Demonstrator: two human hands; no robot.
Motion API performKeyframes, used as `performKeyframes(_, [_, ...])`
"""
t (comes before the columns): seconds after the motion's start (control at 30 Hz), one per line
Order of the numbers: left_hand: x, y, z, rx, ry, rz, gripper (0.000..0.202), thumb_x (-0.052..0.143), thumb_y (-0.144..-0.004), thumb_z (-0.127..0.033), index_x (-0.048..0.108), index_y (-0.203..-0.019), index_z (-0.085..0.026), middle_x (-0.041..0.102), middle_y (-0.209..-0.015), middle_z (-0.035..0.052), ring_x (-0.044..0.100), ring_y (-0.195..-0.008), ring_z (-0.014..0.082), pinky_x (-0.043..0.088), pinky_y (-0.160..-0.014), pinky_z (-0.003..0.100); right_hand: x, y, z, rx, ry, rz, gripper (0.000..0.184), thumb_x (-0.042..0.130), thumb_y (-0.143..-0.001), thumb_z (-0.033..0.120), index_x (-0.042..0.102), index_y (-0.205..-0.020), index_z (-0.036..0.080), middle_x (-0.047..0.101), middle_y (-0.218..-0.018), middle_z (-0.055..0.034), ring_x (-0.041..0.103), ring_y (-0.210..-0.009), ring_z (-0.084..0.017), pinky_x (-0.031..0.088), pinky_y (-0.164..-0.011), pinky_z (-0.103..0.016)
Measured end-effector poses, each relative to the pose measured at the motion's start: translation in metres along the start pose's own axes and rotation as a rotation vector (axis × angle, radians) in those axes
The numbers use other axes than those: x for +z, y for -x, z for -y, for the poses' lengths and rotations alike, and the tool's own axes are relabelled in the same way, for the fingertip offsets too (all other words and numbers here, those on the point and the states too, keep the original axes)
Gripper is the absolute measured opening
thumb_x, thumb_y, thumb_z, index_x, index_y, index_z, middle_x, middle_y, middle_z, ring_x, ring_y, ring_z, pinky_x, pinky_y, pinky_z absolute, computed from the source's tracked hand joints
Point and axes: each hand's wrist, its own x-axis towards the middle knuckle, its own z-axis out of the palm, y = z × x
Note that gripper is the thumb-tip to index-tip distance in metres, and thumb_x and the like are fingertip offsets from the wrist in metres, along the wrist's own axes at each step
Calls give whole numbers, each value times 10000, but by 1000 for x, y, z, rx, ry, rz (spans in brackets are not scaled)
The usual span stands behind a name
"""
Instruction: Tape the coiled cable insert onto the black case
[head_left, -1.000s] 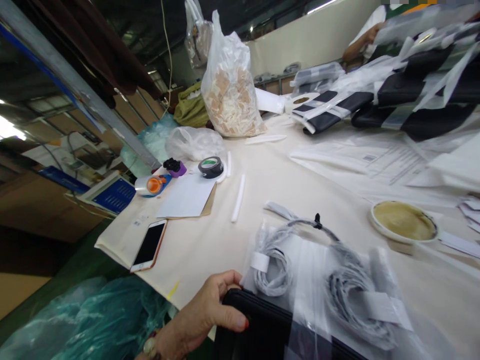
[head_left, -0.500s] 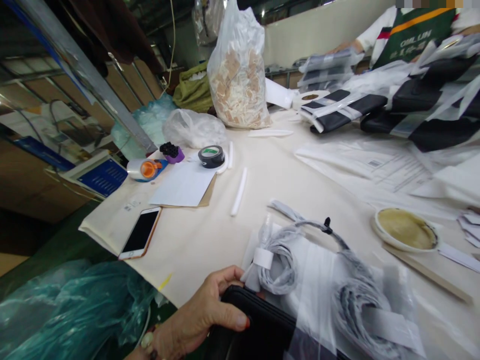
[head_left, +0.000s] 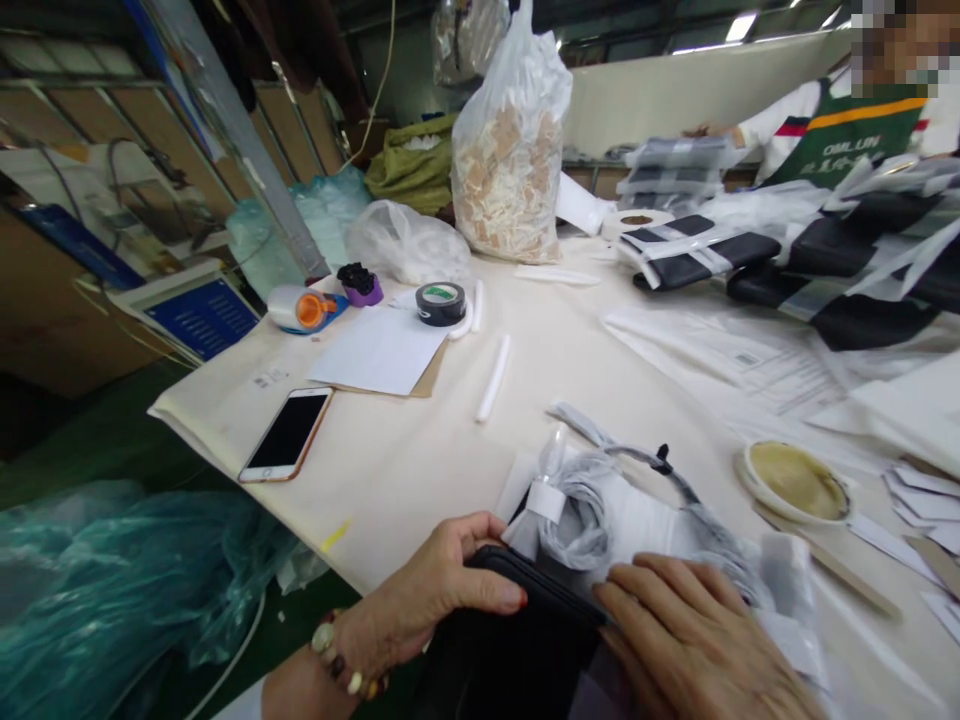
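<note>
At the table's near edge lies a black bag (head_left: 517,640) with a smooth, leather-like surface. My left hand (head_left: 442,580) grips its upper left corner, thumb on top and fingers behind. My right hand (head_left: 682,630) rests flat on the bag's right side, its fingers stretched out over the wrapping. Just beyond the bag lie coiled grey straps (head_left: 589,510) in clear film, bound with a white paper band (head_left: 545,500). A grey wrapped strap with a black clip (head_left: 661,460) curves to the right. The bag's lower part runs out of view.
A phone (head_left: 289,435), white paper (head_left: 382,350), black tape roll (head_left: 441,303) and tape dispenser (head_left: 304,308) are on the left. At right stand a dish of yellowish paste (head_left: 799,480) and wrapped black bags (head_left: 705,250). A bag of scraps (head_left: 510,180) stands behind. A co-worker (head_left: 832,140) is across the table.
My right hand has come into view and lies on the bag's right side. My left hand keeps its grip on the corner. The view has shifted slightly.
</note>
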Motion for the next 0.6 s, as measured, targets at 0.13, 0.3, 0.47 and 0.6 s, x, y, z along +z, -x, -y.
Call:
performKeyframes(0.13, [0, -3, 6, 27, 38, 14, 396, 765, -517, -216, 568, -851, -134, 634, -782, 28, 548, -672, 134, 417, -622, 230, 4, 0, 0, 60, -1, 86, 193, 400, -869, 218, 588, -910, 230, 627, -854, -41, 551, -768, -197, 414, -639, -330])
performKeyframes(0.3, [2, -6, 12, 71, 72, -38, 380, 755, -500, -192, 580, -833, -139, 626, -723, 4, 538, -637, 122, 389, -598, 218, -3, -2, -3, 116, -214, 262, 192, 431, -825, 130, 570, -867, 255, 590, -856, -25, 552, -792, -163, 441, -667, -301])
performKeyframes(0.47, [5, -8, 11, 88, 98, -36, 367, 739, -496, -179, 568, -818, -141, 628, -710, -1, 530, -612, 114, 380, -580, 214, -8, -18, 8, 94, -214, 331, 192, 522, -745, 135, 588, -874, 260, 601, -854, -19, 571, -821, -176, 479, -701, -313])
performKeyframes(0.6, [3, -8, 11, 84, 91, -43, 386, 745, -483, -189, 561, -818, -140, 624, -693, -6, 529, -600, 111, 382, -568, 207, -19, 1, -4, 81, -233, 234, 313, 530, -769, 211, 584, -1064, 304, 626, -968, -37, 593, -903, -210, 493, -780, -348])
